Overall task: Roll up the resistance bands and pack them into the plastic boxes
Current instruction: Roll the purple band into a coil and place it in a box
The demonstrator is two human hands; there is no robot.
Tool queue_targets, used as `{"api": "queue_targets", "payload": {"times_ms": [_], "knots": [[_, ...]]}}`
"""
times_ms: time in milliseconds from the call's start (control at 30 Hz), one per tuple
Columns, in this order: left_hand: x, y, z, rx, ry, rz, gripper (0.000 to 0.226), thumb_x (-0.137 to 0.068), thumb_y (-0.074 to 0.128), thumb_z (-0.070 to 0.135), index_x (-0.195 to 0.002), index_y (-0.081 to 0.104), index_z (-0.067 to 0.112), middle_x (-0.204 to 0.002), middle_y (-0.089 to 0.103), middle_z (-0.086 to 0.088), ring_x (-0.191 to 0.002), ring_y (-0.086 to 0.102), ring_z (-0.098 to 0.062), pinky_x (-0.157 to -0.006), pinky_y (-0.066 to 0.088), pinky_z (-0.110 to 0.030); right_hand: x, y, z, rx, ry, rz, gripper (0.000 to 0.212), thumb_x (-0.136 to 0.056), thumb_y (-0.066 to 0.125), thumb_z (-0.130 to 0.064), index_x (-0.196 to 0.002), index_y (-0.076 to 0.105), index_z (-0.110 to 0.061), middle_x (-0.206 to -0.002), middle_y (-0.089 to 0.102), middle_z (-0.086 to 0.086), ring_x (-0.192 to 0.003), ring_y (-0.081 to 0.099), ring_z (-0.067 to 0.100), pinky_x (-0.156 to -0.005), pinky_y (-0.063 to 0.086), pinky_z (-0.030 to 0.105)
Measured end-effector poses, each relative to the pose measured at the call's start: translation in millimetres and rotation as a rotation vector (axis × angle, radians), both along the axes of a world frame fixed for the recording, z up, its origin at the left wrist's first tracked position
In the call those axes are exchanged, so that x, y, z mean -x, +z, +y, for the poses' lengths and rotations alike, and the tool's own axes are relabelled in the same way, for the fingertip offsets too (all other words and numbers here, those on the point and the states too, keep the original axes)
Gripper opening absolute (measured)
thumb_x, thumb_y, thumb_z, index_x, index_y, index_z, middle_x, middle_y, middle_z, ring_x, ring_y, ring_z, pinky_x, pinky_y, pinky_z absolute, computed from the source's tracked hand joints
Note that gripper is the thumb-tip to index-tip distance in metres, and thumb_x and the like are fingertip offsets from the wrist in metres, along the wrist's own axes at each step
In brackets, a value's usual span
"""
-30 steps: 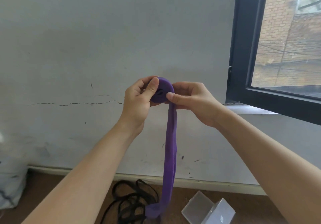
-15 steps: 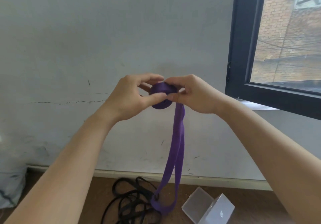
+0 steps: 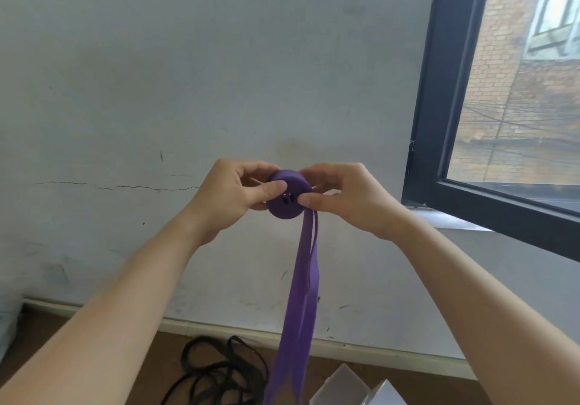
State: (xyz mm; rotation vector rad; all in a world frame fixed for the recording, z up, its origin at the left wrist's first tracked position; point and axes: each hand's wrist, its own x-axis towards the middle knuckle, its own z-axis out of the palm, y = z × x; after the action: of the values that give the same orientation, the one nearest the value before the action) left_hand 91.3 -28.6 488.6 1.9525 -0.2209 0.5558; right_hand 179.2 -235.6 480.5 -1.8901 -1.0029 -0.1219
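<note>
Band (image 3: 300, 294) tail vertical, end downward

Both my forearms are bare, raised and converging ahead. My left hand (image 3: 232, 194) and right hand (image 3: 348, 197) each pinch the coiled purple resistance band (image 3: 287, 206) between thumb and curled fingers, thumbs pressed on its near flat face.

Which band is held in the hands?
The purple band, gripped by the left hand and right hand; the black band lies loose on the floor.
</note>
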Motion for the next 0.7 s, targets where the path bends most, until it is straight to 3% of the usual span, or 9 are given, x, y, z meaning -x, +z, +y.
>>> {"api": "queue_targets", "payload": {"times_ms": [167,300,433,533,700], "knots": [[-2,-1,-3,0.280,-0.011,0.088,0.019,-0.094,0.068,0.020,-0.108,0.076,0.011,-0.099,0.078,-0.007,-0.089,0.073,-0.015,-0.069,0.056,-0.023,0,-10,1,-0.124,0.140,0.277,0.026,-0.097,0.068,-0.020,-0.120,0.072,-0.008,-0.111,0.076,0.014,-0.099,0.073,0.021,-0.094,0.059,0.042],[-5,-4,-8,0.426,-0.058,0.131,0.025,-0.097,0.064,0.022,-0.115,0.072,0.007,-0.104,0.078,-0.010,-0.094,0.073,-0.019,-0.078,0.055,-0.029,1,-12,9,-0.299,0.171,0.421,0.032,-0.097,0.065,-0.026,-0.120,0.070,-0.004,-0.114,0.074,0.018,-0.099,0.070,0.024,-0.095,0.058,0.044],[-7,-2,-12,0.620,-0.132,0.107,0.022,-0.098,0.061,0.018,-0.113,0.071,0.005,-0.105,0.078,-0.009,-0.095,0.073,-0.020,-0.083,0.058,-0.030,2,-13,14,-0.355,0.152,0.442,0.028,-0.096,0.069,-0.018,-0.121,0.070,-0.006,-0.114,0.073,0.021,-0.094,0.072,0.026,-0.087,0.062,0.043],[-6,1,-16,0.719,-0.223,0.089,0.027,-0.100,0.056,0.012,-0.120,0.067,-0.001,-0.115,0.075,-0.015,-0.105,0.073,-0.026,-0.091,0.060,-0.033,4,-12,16,-0.418,0.141,0.469,0.025,-0.095,0.070,-0.016,-0.117,0.071,-0.005,-0.111,0.074,0.021,-0.091,0.073,0.028,-0.090,0.061,0.047],[-3,-1,-34,0.986,-0.355,0.087,0.028,-0.102,0.051,0.009,-0.122,0.066,-0.003,-0.122,0.072,-0.018,-0.109,0.073,-0.025,-0.096,0.057,-0.033,8,-10,23,-0.608,0.160,0.500,0.025,-0.095,0.069,-0.016,-0.117,0.071,-0.003,-0.103,0.075,0.020,-0.085,0.070,0.027,-0.083,0.061,0.036]]}}
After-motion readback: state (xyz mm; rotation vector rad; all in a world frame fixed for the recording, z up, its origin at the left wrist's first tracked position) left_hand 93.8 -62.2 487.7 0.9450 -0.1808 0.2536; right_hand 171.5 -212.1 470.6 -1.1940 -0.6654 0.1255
